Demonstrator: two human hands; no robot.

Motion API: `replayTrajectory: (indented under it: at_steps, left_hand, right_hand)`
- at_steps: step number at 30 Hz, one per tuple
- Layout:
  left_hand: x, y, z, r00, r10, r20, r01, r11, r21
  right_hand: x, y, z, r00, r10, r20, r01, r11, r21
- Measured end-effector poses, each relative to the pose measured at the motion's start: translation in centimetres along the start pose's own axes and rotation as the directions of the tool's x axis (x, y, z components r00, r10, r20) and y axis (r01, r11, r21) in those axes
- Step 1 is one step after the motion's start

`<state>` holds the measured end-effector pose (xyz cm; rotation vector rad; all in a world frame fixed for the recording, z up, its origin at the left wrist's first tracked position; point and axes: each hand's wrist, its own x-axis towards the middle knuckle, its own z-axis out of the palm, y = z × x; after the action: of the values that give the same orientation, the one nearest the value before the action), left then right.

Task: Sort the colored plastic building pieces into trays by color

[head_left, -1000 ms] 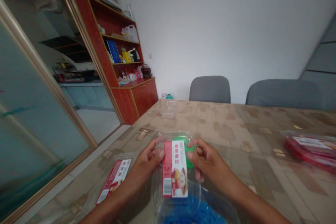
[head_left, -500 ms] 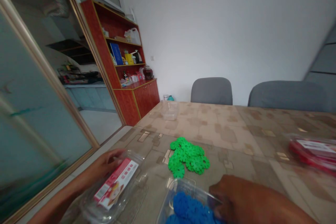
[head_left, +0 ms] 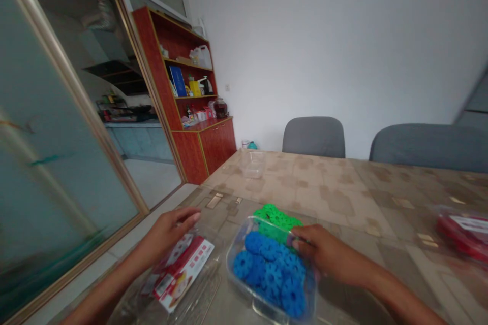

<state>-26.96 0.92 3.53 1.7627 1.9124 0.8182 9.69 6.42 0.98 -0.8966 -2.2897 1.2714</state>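
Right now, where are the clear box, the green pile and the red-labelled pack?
clear box [head_left: 263, 310], head view, near clear wall.
green pile [head_left: 275, 215], head view, top of the heap.
red-labelled pack [head_left: 185, 271], head view, on the red label.

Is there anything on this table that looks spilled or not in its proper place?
Yes. A pile of green pieces lies loose on the bare table, outside any box, just behind the clear tray that the right hand grips. The blue pieces sit inside that tray.
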Motion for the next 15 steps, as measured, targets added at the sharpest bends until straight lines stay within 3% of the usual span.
replayTrajectory:
  at_steps: [3, 6, 11, 15]
  left_hand:
    - [-0.1, 3.0, 1.4, 0.978, 0.014, 0.210, 0.040, 0.967, -0.250]
    - [1.4, 4.5, 2.7, 0.962, 0.059, 0.265, 0.034, 0.942, -0.334]
    - [5.7, 4.4, 2.9, 0.981, 0.192, -0.038, -0.192, 0.981, 0.021]
    - [6.9, 4.2, 2.6, 0.962, 0.181, -0.206, -0.141, 0.970, 0.196]
  right_hand:
    - [2.6, 0.0, 0.2, 0.997, -0.026, -0.074, 0.027, 1.000, 0.009]
    - [4.9, 0.1, 0.3, 0.986, -0.051, -0.159, 0.050, 0.999, -0.013]
    - [4.4, 2.5, 0.4, 0.923, -0.044, -0.381, 0.004, 0.994, -0.105]
    - [1.6, 5.3, 1.7, 0.937, 0.079, -0.341, -0.177, 0.947, -0.269]
